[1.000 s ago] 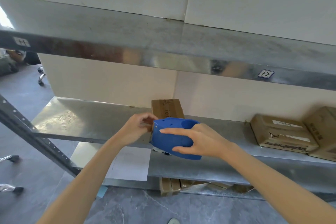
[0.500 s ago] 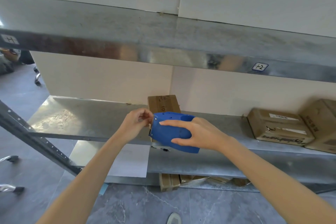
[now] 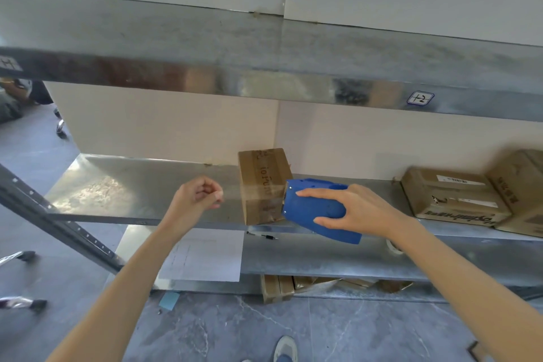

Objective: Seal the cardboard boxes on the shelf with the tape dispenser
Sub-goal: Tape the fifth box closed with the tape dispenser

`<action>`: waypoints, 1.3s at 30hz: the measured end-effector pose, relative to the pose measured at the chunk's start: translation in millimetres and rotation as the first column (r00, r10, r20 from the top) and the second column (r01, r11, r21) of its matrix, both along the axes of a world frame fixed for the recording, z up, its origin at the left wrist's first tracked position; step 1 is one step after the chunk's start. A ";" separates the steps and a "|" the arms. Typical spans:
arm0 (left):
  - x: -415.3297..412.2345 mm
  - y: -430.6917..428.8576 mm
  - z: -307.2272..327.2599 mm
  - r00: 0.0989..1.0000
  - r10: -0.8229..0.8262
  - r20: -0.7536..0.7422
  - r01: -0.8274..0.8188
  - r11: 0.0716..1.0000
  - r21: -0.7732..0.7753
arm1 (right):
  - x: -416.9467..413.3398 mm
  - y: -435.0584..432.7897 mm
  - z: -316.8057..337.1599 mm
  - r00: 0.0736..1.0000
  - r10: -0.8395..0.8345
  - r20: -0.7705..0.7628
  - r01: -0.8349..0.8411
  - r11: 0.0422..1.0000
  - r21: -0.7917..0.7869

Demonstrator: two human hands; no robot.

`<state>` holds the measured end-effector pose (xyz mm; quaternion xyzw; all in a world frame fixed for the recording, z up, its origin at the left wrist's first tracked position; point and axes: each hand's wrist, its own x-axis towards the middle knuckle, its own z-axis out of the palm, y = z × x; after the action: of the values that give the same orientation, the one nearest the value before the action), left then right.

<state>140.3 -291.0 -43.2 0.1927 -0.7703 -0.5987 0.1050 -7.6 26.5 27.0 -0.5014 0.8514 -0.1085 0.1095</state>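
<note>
my left hand point(image 3: 199, 197) is curled, thumb and fingertips pinching the free end of the tape strip point(image 3: 232, 194). half a second ago that hand sat right against the mouth of the tape dispenser point(image 3: 317, 211); now the two are well apart, and a faint clear band runs between them across the front of the small cardboard box point(image 3: 261, 185). my right hand point(image 3: 355, 211) holds the blue dispenser from the side, index finger laid along its upper body and the other fingers wrapped lower down, with its toothed edge just beside the box's right front corner. the box stands on the middle shelf point(image 3: 132, 185), close to the front lip. i cannot tell whether the strip already touches the cardboard or only hangs in front of it.

i read this as the pull-out done: there is enough tape out to lay over the seam, and pressing it down and cutting come next. more boxes point(image 3: 452, 197) wait at the right end of the shelf, so sealing looks far from finished.
</note>
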 end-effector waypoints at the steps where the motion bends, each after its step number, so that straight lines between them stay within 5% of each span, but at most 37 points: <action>1: -0.6 6.2 -1.5 1.000 0.000 -0.007 0.000 1.000 0.004 | -1.0 1.8 -1.2 1.000 -0.004 -0.002 0.004 1.000 0.013; 13: -7.7 38.4 -22.7 0.996 0.034 -0.086 -0.048 0.986 -0.158 | -10.2 16.2 -13.4 0.999 -0.052 0.008 0.052 0.998 0.026; 39: -35.9 41.5 -64.0 0.978 -0.039 -0.204 -0.003 0.979 -0.202 | -6.3 4.4 -6.2 0.997 -0.081 0.013 0.079 0.989 0.124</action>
<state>104.4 -249.5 -107.2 0.1108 -0.8134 -0.5356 0.1981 -13.9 31.0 20.8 -0.4581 0.8749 -0.0646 0.1434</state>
